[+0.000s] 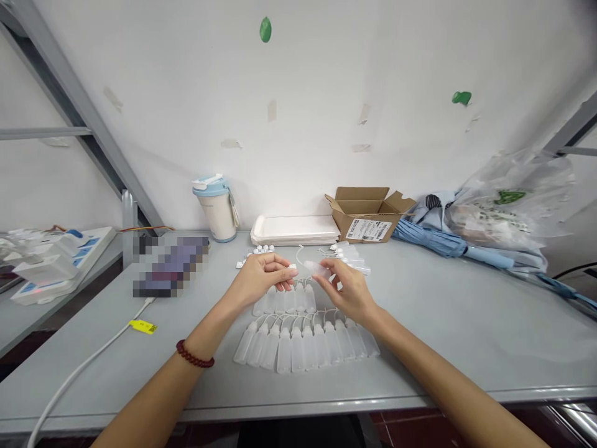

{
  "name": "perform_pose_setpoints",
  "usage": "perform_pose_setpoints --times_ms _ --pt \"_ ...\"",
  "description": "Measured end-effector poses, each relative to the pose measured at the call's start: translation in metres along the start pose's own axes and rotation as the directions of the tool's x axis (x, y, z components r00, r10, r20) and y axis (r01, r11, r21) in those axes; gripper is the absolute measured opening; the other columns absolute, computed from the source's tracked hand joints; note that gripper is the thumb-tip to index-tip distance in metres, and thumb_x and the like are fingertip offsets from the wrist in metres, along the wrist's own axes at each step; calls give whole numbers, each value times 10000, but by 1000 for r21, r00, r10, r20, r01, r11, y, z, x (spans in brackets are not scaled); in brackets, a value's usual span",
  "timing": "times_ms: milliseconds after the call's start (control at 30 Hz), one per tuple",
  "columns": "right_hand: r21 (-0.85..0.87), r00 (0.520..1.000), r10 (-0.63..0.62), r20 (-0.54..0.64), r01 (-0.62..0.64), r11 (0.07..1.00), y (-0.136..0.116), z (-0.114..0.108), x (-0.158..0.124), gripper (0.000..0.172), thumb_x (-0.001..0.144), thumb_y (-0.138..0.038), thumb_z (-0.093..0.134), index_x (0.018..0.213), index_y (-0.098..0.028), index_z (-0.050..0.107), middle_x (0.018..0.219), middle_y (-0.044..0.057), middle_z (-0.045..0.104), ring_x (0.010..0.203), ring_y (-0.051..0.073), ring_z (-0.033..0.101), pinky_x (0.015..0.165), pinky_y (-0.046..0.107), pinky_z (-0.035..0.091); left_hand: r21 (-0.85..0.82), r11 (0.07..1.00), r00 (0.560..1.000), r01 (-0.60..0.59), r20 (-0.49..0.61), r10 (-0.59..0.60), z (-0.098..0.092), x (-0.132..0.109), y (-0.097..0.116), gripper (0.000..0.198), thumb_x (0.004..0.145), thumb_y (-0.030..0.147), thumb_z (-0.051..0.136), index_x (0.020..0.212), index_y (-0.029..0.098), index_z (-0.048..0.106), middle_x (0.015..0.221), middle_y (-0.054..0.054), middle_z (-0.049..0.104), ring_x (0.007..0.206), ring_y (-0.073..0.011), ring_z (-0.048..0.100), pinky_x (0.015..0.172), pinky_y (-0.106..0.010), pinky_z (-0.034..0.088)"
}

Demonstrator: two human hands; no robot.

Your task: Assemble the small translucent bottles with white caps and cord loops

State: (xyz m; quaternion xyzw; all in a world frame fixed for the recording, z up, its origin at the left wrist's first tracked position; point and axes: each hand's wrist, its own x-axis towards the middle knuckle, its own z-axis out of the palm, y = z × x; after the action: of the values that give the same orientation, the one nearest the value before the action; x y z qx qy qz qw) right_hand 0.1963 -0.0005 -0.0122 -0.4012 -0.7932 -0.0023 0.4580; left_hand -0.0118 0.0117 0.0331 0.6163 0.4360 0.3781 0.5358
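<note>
i see my left hand above the table, fingers pinched together on a small white cap. my right hand is just beside it, fingers clamped on a clear bottle, held in the air with its tip toward the cap, the two near touching. below both hands, rows of like bottles lie flat. behind stand a mug, trays and a box.
</note>
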Motion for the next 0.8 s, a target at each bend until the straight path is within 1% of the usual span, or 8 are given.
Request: perform_pose_setpoints --times_ms 133,300,400,500,633,700,800 --pt "-40 999 -32 -31 31 999 2 1 -1 131 877 -281 544 949 -181 499 795 52 625 571 122 556 455 229 468 24 1000 995 -18 95 16 -3 -4 4 257 723 367 715 827 143 642 680 -41 722 634 -143 660 590 -230 480" --pt "-91 990 -130 -48 125 988 2 3 -1 130 883 -237 535 985 -184 476 830 64 617 603 132 566 463 235 481 35 999 998 14 69 -16 5 -4 4 272 771 398 659 763 127 653 695 -65 718 616 -154 666 567 -233 484" --pt "-120 983 -179 -40 173 978 1 3 -2 135 883 -191 524 1006 -182 469 867 84 617 681 153 594 478 235 489 -6 997 992 72 108 -71 8 -3 2 314 787 422 632 710 118 637 687 -73 708 586 -160 665 533 -235 485" --pt "-138 971 -234 -49 225 965 0 2 -1 142 884 -162 511 1014 -185 460 889 94 625 755 169 611 492 234 493 -56 990 984 126 134 -118 9 -4 1 322 794 429 622 718 116 623 645 -69 694 548 -162 659 494 -232 477" --pt "-150 956 -285 -68 272 950 -3 0 -1 127 891 -142 486 1007 -185 460 896 100 635 753 164 621 508 235 494 -95 979 970 178 187 -158 9 -6 1 327 792 437 621 717 119 609 637 -73 692 528 -162 655 470 -228 468" --pt "-152 955 -290 -67 277 949 -5 -1 -1 119 888 -140 490 996 -181 466 887 105 637 746 166 623 514 238 494 -98 979 970 177 187 -156 9 -6 2 328 785 435 630 696 120 603 656 -78 696 534 -160 655 467 -228 467" --pt "-156 954 -290 -73 276 948 -9 -2 -1 112 884 -155 508 987 -184 474 839 94 639 725 170 625 508 240 489 -79 987 978 137 166 -123 10 -7 3 318 767 426 651 694 121 603 691 -83 702 546 -161 656 461 -229 468"
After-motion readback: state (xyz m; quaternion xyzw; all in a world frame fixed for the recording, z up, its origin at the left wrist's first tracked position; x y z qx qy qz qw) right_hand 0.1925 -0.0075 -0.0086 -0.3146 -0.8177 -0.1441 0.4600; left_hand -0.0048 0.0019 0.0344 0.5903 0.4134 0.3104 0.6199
